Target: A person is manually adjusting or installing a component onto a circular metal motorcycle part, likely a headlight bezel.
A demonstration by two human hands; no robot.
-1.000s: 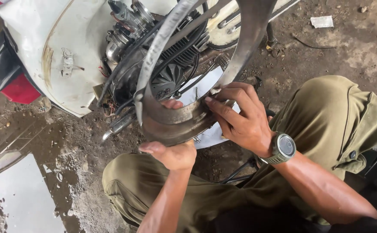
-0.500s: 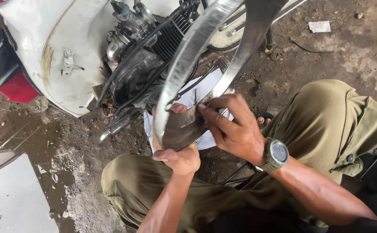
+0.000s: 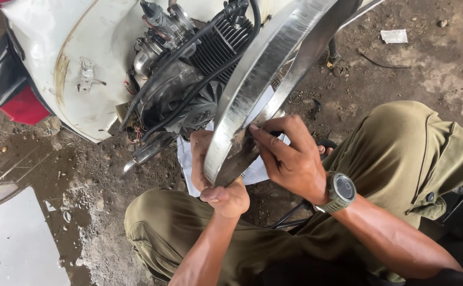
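A curved, shiny metal band (image 3: 266,69) rises from my hands toward the top of the view. My left hand (image 3: 218,182) grips its lower end from below, fingers wrapped round the edge. My right hand (image 3: 289,159), with a wristwatch (image 3: 340,191) on it, presses fingers against the inner face of the same lower end. Behind the band lies a white scooter (image 3: 56,58) on its side, its black finned engine (image 3: 210,53) and hoses exposed. A white sheet (image 3: 258,172) lies under my hands.
I squat in olive trousers (image 3: 401,153) on dirty, wet ground. A pale flat panel (image 3: 19,238) lies at the lower left. A scrap of paper (image 3: 394,36) rests on the ground at the upper right. The scooter's red tail part (image 3: 22,106) is at the left.
The metal band has turned more upright and lifted toward the camera. My left hand has shifted up to grip its lower end, and my right hand has followed onto the inner face.
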